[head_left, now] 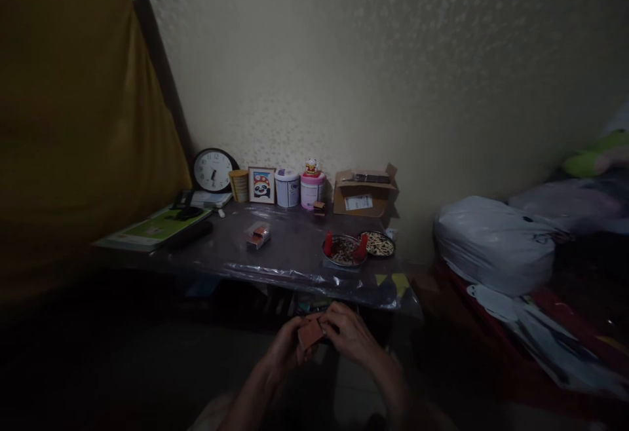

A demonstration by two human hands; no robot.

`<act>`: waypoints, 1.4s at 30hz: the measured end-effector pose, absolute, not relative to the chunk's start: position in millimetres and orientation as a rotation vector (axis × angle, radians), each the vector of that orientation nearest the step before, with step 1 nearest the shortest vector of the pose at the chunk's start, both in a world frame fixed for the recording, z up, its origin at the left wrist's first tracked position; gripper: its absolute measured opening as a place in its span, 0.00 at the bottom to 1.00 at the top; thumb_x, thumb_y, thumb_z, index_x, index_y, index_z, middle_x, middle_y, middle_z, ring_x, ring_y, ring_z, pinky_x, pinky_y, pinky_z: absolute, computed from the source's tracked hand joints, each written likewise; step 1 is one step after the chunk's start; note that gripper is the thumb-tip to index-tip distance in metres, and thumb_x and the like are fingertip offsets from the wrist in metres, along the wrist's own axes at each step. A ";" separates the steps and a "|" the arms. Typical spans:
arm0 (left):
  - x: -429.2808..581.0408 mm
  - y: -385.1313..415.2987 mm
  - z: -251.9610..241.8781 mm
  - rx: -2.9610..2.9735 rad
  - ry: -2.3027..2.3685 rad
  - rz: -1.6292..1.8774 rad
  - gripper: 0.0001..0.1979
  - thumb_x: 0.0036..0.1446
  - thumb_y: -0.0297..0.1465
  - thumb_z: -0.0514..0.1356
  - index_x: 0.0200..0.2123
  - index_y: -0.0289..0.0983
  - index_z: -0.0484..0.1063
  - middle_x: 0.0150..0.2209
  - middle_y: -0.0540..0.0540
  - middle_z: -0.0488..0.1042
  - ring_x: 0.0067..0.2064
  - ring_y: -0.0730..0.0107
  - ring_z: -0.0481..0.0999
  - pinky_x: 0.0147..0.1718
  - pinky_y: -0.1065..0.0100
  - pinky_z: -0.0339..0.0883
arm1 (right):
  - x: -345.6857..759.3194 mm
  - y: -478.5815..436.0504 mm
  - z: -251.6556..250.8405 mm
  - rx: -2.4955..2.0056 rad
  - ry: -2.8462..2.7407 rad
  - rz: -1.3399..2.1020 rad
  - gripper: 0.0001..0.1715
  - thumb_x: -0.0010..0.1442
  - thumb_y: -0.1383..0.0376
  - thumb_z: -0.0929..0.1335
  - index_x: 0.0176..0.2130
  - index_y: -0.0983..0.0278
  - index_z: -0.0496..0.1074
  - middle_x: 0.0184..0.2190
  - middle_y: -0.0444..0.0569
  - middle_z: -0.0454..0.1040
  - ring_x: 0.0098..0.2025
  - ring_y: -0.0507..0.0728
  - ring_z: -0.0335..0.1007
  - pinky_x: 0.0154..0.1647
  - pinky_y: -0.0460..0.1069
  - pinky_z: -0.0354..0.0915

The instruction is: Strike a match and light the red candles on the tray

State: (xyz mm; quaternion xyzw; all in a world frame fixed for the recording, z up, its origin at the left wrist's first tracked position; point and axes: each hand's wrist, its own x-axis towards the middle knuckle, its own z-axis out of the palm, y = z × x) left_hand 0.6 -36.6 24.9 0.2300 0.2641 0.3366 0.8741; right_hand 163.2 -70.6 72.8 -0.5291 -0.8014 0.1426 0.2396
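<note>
Below the dim worktop (pixel 295 254), at six o'clock, left hand (pixel 285 346) is steadying a small box (pixel 309 334) while right hand (pixel 346 331) is pinching its end.

Your low plastic-covered dark table (pixel 295 247), round black wall clock (pixel 213 169), brown cardboard box (pixel 364 196), two round metal dishes (pixel 344 251), green flat book (pixel 152 228).

table (pixel 295 257): glossy clear plastic cover | box (pixel 364 194): matt cardboard | wall (pixel 393 77): rough, speckled texture
</note>
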 end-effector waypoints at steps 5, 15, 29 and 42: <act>1.0 -39.6 31.8 0.469 0.559 0.695 0.16 0.48 0.29 0.52 0.40 0.29 0.71 0.20 0.47 0.74 0.15 0.76 0.67 0.14 0.75 0.55 | 163.9 -70.5 70.7 -1.439 -2.183 0.395 0.11 0.60 0.66 0.60 0.36 0.59 0.71 0.33 0.44 0.66 0.37 0.52 0.64 0.37 0.45 0.60; 0.4 -38.6 28.8 0.458 0.570 0.712 0.16 0.47 0.29 0.54 0.39 0.29 0.72 0.22 0.47 0.74 0.16 0.77 0.67 0.15 0.76 0.57 | 163.1 -70.1 71.8 -1.430 -2.199 0.400 0.12 0.59 0.68 0.61 0.39 0.57 0.71 0.34 0.44 0.67 0.38 0.52 0.64 0.39 0.45 0.60; 0.5 -38.1 27.6 0.496 0.610 0.688 0.17 0.47 0.30 0.53 0.40 0.30 0.71 0.19 0.49 0.72 0.14 0.77 0.66 0.14 0.76 0.54 | 163.3 -70.2 72.2 -1.437 -2.206 0.414 0.11 0.59 0.68 0.60 0.36 0.59 0.71 0.33 0.43 0.66 0.37 0.52 0.64 0.37 0.45 0.59; -0.4 -41.5 32.5 0.605 0.665 0.654 0.19 0.48 0.32 0.51 0.43 0.29 0.70 0.19 0.48 0.72 0.14 0.78 0.63 0.13 0.75 0.52 | 167.8 -69.4 62.4 -1.421 -2.243 0.398 0.04 0.57 0.68 0.63 0.31 0.61 0.65 0.33 0.43 0.65 0.36 0.51 0.64 0.36 0.44 0.60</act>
